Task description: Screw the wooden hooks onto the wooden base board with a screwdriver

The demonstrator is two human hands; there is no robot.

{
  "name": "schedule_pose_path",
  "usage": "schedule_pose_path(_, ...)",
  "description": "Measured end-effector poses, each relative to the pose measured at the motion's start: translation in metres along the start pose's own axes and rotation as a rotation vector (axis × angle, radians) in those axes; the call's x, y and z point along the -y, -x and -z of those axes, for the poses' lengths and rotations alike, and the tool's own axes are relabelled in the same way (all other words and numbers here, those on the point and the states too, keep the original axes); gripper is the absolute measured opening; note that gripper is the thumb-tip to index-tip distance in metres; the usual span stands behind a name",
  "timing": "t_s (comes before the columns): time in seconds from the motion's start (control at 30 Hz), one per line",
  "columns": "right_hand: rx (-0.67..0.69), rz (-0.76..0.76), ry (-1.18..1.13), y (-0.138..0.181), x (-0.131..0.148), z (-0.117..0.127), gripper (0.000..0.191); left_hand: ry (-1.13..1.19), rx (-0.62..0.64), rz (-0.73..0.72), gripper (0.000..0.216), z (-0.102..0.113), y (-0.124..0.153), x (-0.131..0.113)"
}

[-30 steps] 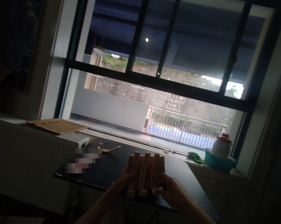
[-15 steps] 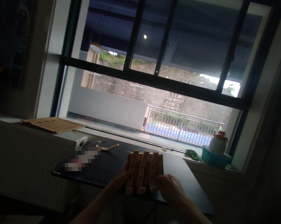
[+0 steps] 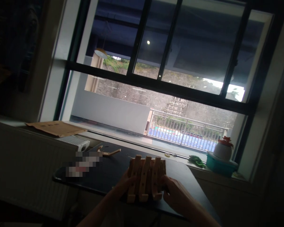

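Just above the near edge of the dark table, a wooden rack is tilted toward me. Three pale slats with small holes and hooked lower ends run across its darker brown backing. My left hand grips its left side, thumb over the left slat and the other fingers hidden behind. At the right side, my right hand is closed with fingers curled against the edge by the right slat. Shadow hides what its fingertips do. Farther back on the table lies a loose curved wooden piece.
The black table stands against the window sill. A blurred-out item lies on its left part. On the sill are a brown envelope, a green cloth and a teal box with a white container on top. A radiator is at left.
The view has shifted slightly, so the scene sits a little lower and to the right. My right hand has changed its pose a little at the rack's edge; the left hand keeps its hold.
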State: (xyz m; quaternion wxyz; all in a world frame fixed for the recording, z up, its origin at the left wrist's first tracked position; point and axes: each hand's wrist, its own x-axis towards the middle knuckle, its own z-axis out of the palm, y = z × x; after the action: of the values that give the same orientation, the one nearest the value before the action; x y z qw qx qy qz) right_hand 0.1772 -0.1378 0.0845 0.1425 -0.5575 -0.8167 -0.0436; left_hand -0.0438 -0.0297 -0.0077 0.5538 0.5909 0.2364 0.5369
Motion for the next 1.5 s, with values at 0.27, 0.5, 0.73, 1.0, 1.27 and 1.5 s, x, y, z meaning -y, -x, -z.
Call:
schedule_pose_path(0.27, 0.056, 0.182, 0.229, 0.001, 0.0, 0.01, 0.023, -0.001, -0.003, 0.012, 0.053, -0.002, 0.001, -0.003)
schedule_pose_path(0.5, 0.081, 0.153, 0.276, -0.002, 0.006, 0.001, 0.024, -0.002, -0.007, 0.014, 0.053, -0.004, 0.004, -0.009)
schedule_pose_path(0.73, -0.032, -0.111, 0.051, 0.003, -0.001, -0.009, 0.023, 0.012, -0.014, 0.023, 0.056, -0.005, 0.005, -0.01)
schedule_pose_path(1.0, -0.051, -0.171, 0.027, 0.003, 0.006, -0.009, 0.024, -0.003, -0.028, 0.014, 0.054, -0.004, 0.004, -0.008)
schedule_pose_path(1.27, 0.074, 0.047, 0.253, -0.002, 0.015, 0.007, 0.028, 0.002, -0.018, 0.01, 0.054, -0.001, 0.001, -0.002)
schedule_pose_path(1.5, 0.034, -0.062, 0.202, 0.001, 0.01, -0.006, 0.019, 0.022, 0.017, 0.025, 0.055, -0.001, 0.002, 0.0)
